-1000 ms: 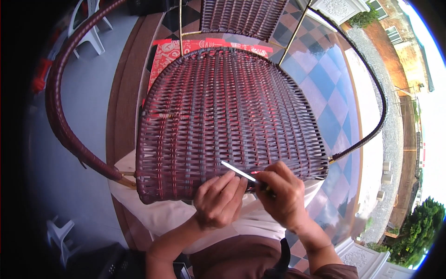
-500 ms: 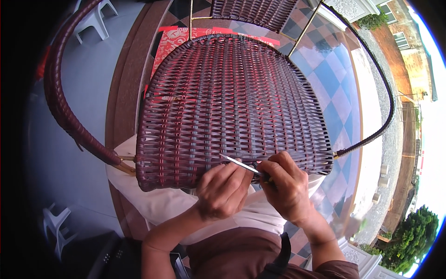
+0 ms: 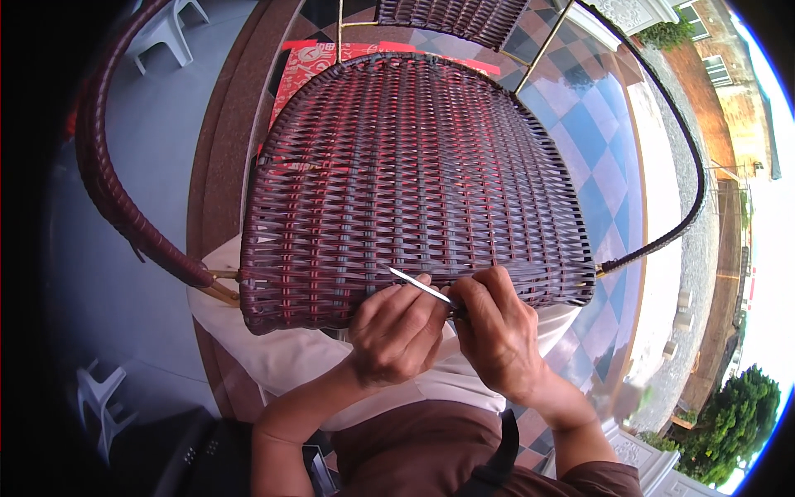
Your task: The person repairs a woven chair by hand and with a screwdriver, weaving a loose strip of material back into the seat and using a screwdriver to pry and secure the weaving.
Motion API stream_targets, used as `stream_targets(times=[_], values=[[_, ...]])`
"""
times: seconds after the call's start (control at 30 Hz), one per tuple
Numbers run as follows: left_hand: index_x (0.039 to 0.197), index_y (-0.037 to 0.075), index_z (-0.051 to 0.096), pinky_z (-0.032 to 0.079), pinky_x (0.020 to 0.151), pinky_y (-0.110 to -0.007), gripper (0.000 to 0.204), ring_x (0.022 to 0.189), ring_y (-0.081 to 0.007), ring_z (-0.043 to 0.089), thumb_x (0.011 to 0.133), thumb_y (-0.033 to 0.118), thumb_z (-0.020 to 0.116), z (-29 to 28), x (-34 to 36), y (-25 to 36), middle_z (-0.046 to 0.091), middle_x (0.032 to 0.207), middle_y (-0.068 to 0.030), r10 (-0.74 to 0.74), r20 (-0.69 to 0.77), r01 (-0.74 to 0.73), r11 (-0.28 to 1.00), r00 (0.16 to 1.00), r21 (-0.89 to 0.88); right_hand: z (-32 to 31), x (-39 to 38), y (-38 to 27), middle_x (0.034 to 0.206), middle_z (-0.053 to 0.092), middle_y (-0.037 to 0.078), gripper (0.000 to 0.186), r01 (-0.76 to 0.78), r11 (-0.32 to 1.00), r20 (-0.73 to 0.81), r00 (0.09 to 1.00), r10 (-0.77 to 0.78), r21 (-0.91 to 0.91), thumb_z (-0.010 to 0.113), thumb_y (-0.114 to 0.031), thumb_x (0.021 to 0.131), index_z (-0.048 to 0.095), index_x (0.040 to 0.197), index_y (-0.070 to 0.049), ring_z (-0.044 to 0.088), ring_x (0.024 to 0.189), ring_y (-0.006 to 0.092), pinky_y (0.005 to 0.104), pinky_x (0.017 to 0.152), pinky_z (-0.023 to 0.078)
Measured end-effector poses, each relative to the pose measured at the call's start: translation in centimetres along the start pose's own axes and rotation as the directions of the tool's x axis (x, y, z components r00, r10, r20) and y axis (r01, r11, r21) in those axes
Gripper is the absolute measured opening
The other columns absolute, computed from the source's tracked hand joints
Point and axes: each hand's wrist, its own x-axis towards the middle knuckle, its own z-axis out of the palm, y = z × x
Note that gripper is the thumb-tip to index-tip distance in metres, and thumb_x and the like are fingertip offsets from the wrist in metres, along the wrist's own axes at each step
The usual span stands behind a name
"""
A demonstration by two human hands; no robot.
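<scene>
A dark brown wicker chair (image 3: 414, 182) lies with its woven seat before me, its near edge over my lap. In my right hand (image 3: 501, 331) is a slim pointed silver tool (image 3: 418, 284), the fist wrapped round its handle. The tool's tip points up and to the left, flat over the weave near the seat's near edge. My left hand (image 3: 397, 331) is closed at that same edge, fingers bent and pressed together, with a fingertip beside the blade. Whatever lies between the left fingers is hidden.
Curved wrapped armrests rise at the left (image 3: 103, 178) and right (image 3: 691, 195) of the seat. Beyond it is the woven backrest (image 3: 455, 21). A red printed sheet (image 3: 298, 74) lies underneath. White plastic chairs (image 3: 170, 37) stand on the grey floor at left; checkered tiles (image 3: 592, 157) lie at right.
My right hand has shifted slightly left and up, closer to my left hand. The tool's tip has moved a little left and up. The seat's near edge sits slightly higher.
</scene>
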Motion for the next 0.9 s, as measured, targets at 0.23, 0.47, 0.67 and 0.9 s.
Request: stream_targets(times=[0.23, 0.47, 0.67, 0.9], values=[[0.085, 0.001, 0.065, 0.043, 0.079, -0.033, 0.017, 0.089, -0.0222, 0.062, 0.070, 0.000, 0.057, -0.2, 0.5, 0.2, 0.062, 0.089, -0.0073, -0.018, -0.020, 0.018, 1.000, 1.000, 0.025, 0.3, 0.6, 1.3, 0.079, 0.048, 0.013, 0.026, -0.092, 0.968, -0.033, 0.994, 0.103, 0.234, 0.063, 0.003, 0.066, 0.056, 0.090, -0.002, 0.055, 0.064, 0.0305, 0.0373, 0.054, 0.046], [0.086, 0.002, 0.064, 0.043, 0.080, -0.033, 0.021, 0.089, -0.0218, 0.062, 0.068, -0.004, 0.057, -0.1, 0.6, 0.4, 0.062, 0.089, -0.0068, -0.019, -0.003, 0.019, 0.999, 1.000, 0.050, -1.8, 0.7, 1.5, 0.078, 0.055, 0.014, 0.032, -0.188, 0.871, 0.006, 0.978, 0.208, 0.454, 0.070, -0.002, 0.065, 0.056, 0.093, 0.004, 0.057, 0.067, 0.0274, 0.0328, 0.059, 0.046], [0.089, 0.002, 0.063, 0.043, 0.079, -0.032, 0.021, 0.087, -0.0218, 0.062, 0.069, -0.004, 0.057, 0.0, 0.7, 0.4, 0.062, 0.087, -0.0064, -0.002, -0.004, 0.002, 0.998, 1.000, 0.070, -0.7, -0.4, 2.3, 0.072, 0.060, 0.007, 0.025, -0.387, 0.527, 0.098, 0.864, 0.494, 0.756, 0.070, -0.003, 0.071, 0.054, 0.089, 0.002, 0.054, 0.063, 0.0075, 0.0227, 0.056, 0.044], [0.092, 0.002, 0.064, 0.043, 0.078, -0.032, 0.024, 0.085, -0.0211, 0.062, 0.070, -0.005, 0.057, 0.0, 0.7, 0.5, 0.061, 0.085, -0.0054, -0.020, -0.006, 0.020, 0.996, 1.000, 0.091, 0.1, -0.7, 1.6, 0.073, 0.055, 0.000, 0.022, -0.386, 0.479, 0.130, 0.866, 0.483, 0.789, 0.066, 0.005, 0.072, 0.051, 0.087, 0.000, 0.048, 0.065, 0.0037, 0.0182, 0.059, 0.041]])
